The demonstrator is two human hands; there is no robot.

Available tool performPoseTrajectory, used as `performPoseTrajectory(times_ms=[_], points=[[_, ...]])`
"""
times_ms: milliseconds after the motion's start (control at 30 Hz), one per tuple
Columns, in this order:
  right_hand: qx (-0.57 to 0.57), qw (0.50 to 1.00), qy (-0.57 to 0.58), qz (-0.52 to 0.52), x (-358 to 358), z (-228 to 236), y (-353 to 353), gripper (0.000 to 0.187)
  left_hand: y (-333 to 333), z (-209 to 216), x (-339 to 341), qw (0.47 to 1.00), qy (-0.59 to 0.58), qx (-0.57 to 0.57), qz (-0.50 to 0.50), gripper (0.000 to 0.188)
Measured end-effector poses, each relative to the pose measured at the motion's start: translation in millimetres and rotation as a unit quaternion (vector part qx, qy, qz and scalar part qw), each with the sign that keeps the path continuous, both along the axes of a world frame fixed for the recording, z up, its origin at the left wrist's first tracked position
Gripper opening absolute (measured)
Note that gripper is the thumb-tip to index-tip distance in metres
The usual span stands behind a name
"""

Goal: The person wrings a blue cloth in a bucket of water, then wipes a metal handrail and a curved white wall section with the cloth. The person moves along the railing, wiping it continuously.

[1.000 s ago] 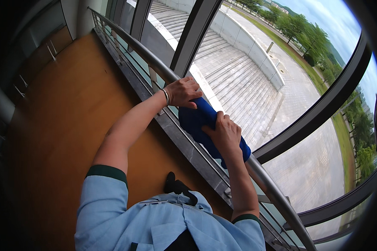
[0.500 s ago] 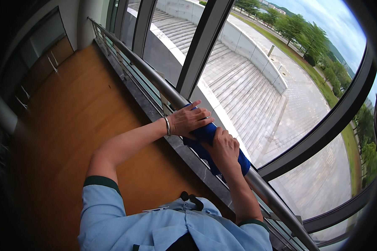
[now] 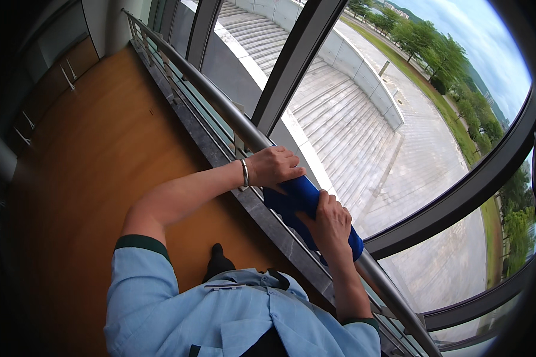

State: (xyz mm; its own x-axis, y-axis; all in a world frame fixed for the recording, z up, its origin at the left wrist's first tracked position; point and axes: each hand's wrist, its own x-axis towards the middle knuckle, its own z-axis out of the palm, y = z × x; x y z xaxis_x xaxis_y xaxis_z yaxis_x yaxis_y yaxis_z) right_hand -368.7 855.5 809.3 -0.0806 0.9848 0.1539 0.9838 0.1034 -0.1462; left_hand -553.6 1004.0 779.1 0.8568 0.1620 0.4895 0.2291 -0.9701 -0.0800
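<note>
A blue cloth [image 3: 300, 194] is draped over and around the round metal handrail [image 3: 225, 109], its loose part hanging down on the room side. My left hand [image 3: 274, 166], with a silver bangle at the wrist, curls over the rail and grips the cloth's upper left end. Farther down the rail, my right hand [image 3: 331, 222] wraps round the cloth, with its thumb on the near side and fingers over the top. A stretch of cloth shows between the two hands. The undersides of both grips are hidden.
Tall windows with dark frames [image 3: 296, 58] stand just beyond the rail; outside are stone steps [image 3: 345, 98]. A dark stone ledge [image 3: 259, 217] runs below the railing. Wooden floor [image 3: 101, 137] spreads to the left, with cabinets [image 3: 71, 59] at the far wall. My shoe [image 3: 218, 252] shows below.
Both hands and the cloth have shifted slightly down the rail to the right. My left fingers, spread before, are now curled round the cloth. My foot has come into view.
</note>
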Motion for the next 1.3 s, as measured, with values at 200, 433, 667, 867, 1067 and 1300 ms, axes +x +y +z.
performPoseTrajectory(times_ms=[200,433,667,867,1067,1300], points=[[0.001,1.0,-0.012,0.002,-53,1,54,0.054,57,3,-58,1.0,-0.006,0.019,0.004,0.062],[-0.007,0.998,0.013,0.056,-108,13,116,0.071,133,0,-128,0.998,0.007,0.06,0.017,0.058],[-0.156,0.982,0.068,0.08,-109,31,138,0.092,201,9,-218,0.98,0.127,0.029,0.15,0.071],[-0.185,0.971,-0.105,0.106,-136,61,165,0.098,179,8,-233,0.961,0.08,-0.02,0.264,0.083],[-0.128,0.979,0.032,0.153,-165,27,213,0.096,137,-7,-196,0.933,-0.265,-0.12,0.209,0.04],[-0.17,0.967,0.041,0.184,-181,23,230,0.089,163,-37,-183,0.933,-0.286,0.017,0.218,0.04]])
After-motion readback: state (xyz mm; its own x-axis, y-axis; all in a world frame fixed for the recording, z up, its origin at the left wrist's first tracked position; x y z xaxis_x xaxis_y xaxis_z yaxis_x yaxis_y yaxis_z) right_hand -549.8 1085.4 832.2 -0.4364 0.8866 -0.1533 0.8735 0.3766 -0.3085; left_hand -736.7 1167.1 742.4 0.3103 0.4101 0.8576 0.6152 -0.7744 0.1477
